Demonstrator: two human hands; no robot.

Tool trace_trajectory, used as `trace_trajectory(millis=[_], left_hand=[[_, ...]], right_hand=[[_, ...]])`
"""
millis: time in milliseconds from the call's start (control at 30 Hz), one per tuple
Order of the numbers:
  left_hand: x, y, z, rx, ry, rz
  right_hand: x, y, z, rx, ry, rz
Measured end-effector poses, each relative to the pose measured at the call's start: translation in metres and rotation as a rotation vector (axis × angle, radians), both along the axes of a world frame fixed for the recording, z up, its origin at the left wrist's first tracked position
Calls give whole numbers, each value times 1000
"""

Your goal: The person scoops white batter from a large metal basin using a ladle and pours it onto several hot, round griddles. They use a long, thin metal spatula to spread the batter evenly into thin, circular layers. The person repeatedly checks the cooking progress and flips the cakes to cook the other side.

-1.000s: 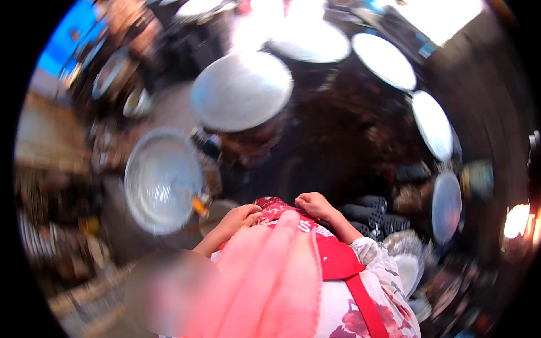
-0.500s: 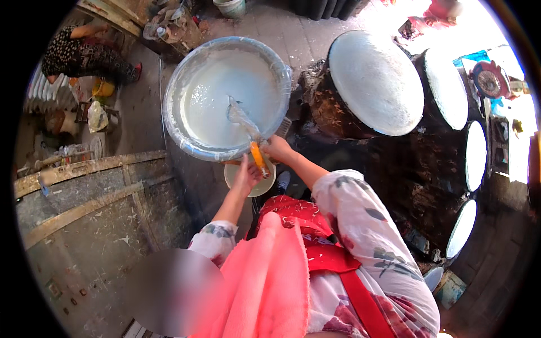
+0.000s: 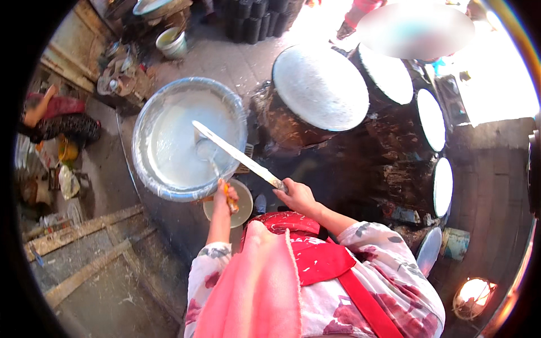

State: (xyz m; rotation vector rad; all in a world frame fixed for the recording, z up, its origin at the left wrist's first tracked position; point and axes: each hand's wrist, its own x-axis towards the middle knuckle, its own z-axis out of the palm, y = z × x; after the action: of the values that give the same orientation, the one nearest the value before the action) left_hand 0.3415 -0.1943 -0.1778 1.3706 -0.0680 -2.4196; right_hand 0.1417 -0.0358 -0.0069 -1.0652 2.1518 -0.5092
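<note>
A wide blue-rimmed basin [image 3: 139, 155] of milky white liquid [image 3: 169, 132] stands ahead of me, slightly left. My left hand [image 3: 227, 198] is closed round the orange handle of a ladle, beside the basin's near rim. The ladle's round head [image 3: 205, 151] is over or partly in the liquid; which one I cannot tell. My right hand [image 3: 298, 197] grips one end of a long flat stick [image 3: 239, 155] coated white. It slants across the near right rim, its far end crossing above the ladle head. Beneath my left hand is a pale bucket [image 3: 242, 205].
Several round, pale-topped drum-like stoves curve along the right, the largest top [image 3: 321, 87] nearest the basin. A glowing round thing [image 3: 475, 296] is at lower right. Black cylinders [image 3: 248, 22] and another bucket [image 3: 172, 43] stand beyond. One person [image 3: 62, 115] is far left, another [image 3: 363, 10] far right.
My hands were close together at the ladle's handle; now they are apart, left on the ladle, right on the stick, which now shows separately. The view has shifted right.
</note>
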Motion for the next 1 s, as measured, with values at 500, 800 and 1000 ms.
trace_trajectory(millis=[500,800,1000], left_hand=[[19,-26,217,-505,88,-147],[-29,-20,222,-474,31,-76],[-51,-10,168,-709,-661,-427]], right_hand=[[-38,-22,65,-241,-178,-26],[-100,-18,54,-273,-306,126],[-156,16,13,-222,-285,139]])
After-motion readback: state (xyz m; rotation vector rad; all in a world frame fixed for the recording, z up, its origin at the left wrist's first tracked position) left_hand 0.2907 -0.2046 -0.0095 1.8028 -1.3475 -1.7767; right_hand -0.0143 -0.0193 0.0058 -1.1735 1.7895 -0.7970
